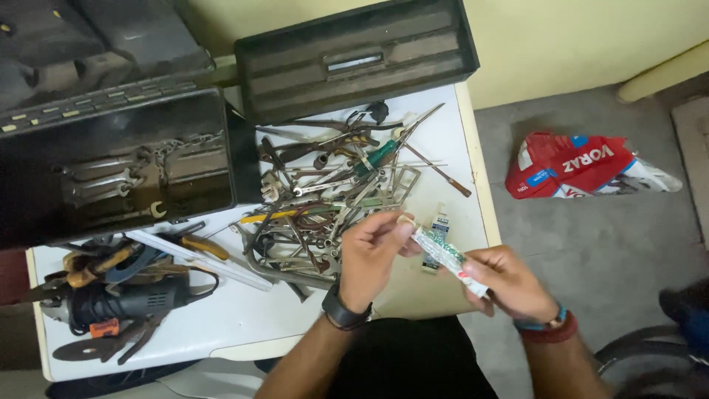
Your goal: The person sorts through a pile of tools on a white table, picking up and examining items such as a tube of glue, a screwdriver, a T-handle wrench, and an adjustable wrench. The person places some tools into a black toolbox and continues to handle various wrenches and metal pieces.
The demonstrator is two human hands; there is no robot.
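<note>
My left hand [373, 251] pinches the capped end of a small white and green tube [443, 253], and my right hand [508, 284] grips its crimped lower end. The tube is held slanted over the white table [221, 318] near its right front edge. A black watch sits on my left wrist, and blue and red bands circle my right wrist. Just behind the tube lies a small tube-like package [440, 225] on the table.
A heap of wrenches, screwdrivers and pliers [332, 185] covers the table's middle. An open black metal toolbox [125, 162] with several spanners stands at the left, its tray [354, 59] behind. An angle grinder [125, 303] lies front left. A red and white bag [583, 166] rests on the floor.
</note>
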